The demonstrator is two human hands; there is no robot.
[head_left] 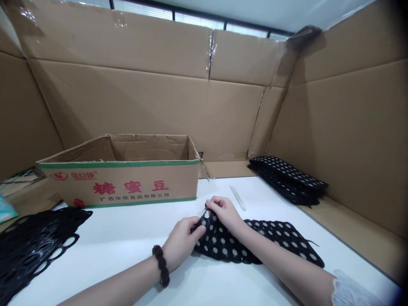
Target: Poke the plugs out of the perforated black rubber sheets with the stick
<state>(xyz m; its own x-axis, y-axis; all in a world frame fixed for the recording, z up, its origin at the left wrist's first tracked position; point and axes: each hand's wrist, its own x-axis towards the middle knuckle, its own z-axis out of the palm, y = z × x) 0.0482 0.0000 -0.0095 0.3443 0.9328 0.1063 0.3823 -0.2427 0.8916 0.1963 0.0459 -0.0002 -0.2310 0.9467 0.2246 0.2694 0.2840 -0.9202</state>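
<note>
A black sheet full of round holes (277, 231) lies on the white table, its left end lifted and bunched between my hands. My left hand (183, 240), with a dark scrunchie at the wrist, pinches the sheet's left edge between thumb and fingers. My right hand (225, 212) grips the upper corner of the same sheet, fingertips pressed together. White shows through the holes. My right forearm crosses over the sheet and hides part of its middle.
A cardboard box (127, 182) with red lettering stands at the back left. Black holed pieces (35, 246) lie at the left. More holed black sheets (287, 178) are stacked at the right. A thin whitish strip (238, 198) lies behind my right hand. Cardboard walls (159, 102) surround the white table (127, 246).
</note>
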